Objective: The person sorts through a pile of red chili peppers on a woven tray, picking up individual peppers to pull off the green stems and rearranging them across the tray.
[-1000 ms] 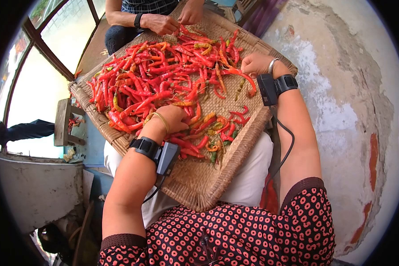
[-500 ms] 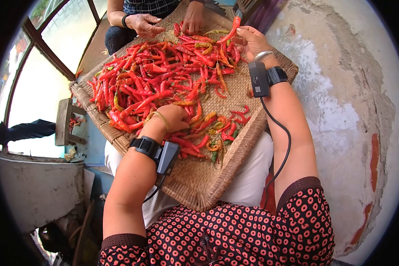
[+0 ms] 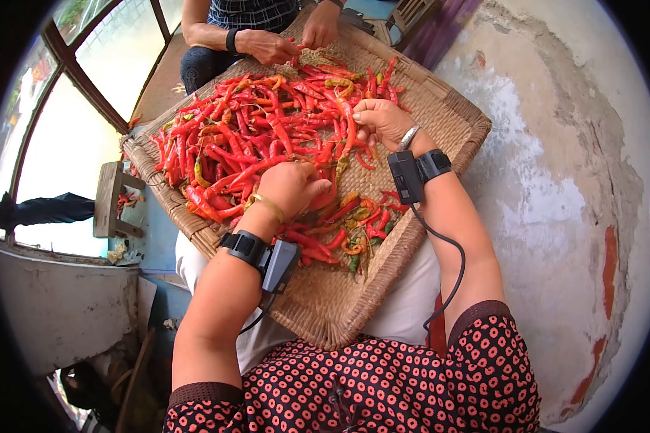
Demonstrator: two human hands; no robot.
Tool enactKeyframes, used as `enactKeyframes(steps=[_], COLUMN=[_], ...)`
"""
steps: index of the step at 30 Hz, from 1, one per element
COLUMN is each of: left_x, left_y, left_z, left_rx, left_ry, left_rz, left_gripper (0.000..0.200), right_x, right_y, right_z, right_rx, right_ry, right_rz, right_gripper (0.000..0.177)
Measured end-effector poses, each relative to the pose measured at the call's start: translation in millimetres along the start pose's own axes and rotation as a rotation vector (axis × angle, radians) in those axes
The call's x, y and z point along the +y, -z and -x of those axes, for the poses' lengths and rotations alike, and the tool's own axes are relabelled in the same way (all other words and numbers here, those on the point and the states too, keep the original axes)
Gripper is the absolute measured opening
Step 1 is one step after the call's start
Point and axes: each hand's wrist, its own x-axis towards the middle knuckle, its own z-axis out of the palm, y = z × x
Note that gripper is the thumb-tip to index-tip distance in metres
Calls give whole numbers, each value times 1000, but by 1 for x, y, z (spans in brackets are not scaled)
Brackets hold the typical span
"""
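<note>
A big heap of red chili peppers [image 3: 245, 141] covers much of a woven tray [image 3: 440, 119] resting across my lap. Low over the heap's near edge, my left hand [image 3: 290, 189] has its fingers curled round a red chili pepper [image 3: 323, 198], mostly hidden by the hand. My right hand [image 3: 384, 123], at the heap's right side, pinches a long red chili pepper [image 3: 350, 130] that hangs down from the fingertips. Nearer me lies a smaller cluster of orange, green and wrinkled peppers [image 3: 354, 248].
Across the tray another person's hands [image 3: 271, 47] meet over a red pepper. A wooden stool [image 3: 108, 198] stands at the left by the windows. A rough plastered wall [image 3: 534, 166] rises close on the right. Cables run from the devices on my wrists.
My right hand has come down and left from the far right corner to the heap's side. My left hand has shifted up slightly. The other person's hands have drawn together.
</note>
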Motion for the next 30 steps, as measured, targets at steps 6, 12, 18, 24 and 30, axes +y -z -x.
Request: enactKeyframes(steps=[6, 12, 18, 24, 30], left_x=[-7, -1, -5, 1, -8], left_y=[-12, -15, -13, -8, -11], left_z=[-6, -5, -5, -3, -8], left_rx=[386, -128, -297, -7, 184], left_ry=[-105, 104, 158, 200, 186], left_rz=[375, 1064, 623, 762, 860], left_gripper=[37, 16, 22, 26, 24], right_x=[19, 29, -5, -49, 14], right_y=[-34, -46, -18, -16, -56], right_z=[0, 2, -6, -23, -14], right_rx=[-137, -112, 92, 404, -100], right_ry=[26, 14, 62, 458, -16], right_rz=[-212, -150, -199, -334, 332], right_gripper=[5, 6, 8, 23, 31])
